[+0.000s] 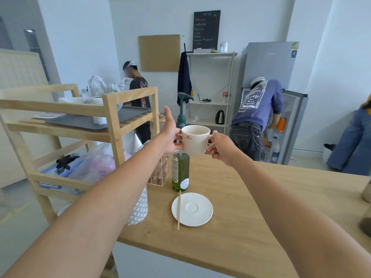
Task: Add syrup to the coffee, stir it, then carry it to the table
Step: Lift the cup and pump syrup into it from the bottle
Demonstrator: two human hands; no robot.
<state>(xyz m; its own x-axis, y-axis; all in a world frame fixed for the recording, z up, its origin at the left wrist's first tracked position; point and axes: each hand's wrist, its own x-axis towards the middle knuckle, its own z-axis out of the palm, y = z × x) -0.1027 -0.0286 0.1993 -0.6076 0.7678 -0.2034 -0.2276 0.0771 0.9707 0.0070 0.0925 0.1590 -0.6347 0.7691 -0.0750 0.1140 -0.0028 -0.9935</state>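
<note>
At the far left stands a wooden shelf rack (112, 119) with a grey tray (88, 121) on its upper level and bags on the lower one. The person's left arm reaches forward from the near left, and the left hand (170, 133) meets the left side of the white cup (195, 140), thumb raised, fingers (178, 137) pressed against the cup's wall. The cup is held up in the air above the tabletop (251, 207), upright, in front of the middle of the green syrup bottle (180, 173). The bottle's pump head (183, 96) rises behind and above the cup's rim. The bottle stands on the tabletop toward its far left side, just beside a clear wire-edged holder (158, 175) on its left. Nearer than the bottle lies a white saucer (192, 209), with a wooden stir stick (179, 209) resting across its left edge and reaching onto the wood. A white patterned cone-shaped container (140, 207) stands at the tabletop's left edge. The right arm comes in from the near right, and the right hand (220, 148) has its fingers (213, 151) closed around the cup's handle. What is inside the cup cannot be seen. In the far room, a person stands at the left by a pegboard (159, 53), a chalkboard menu (206, 30) sits atop white shelves, and another person bends into an open fridge (271, 65) at the right.
</note>
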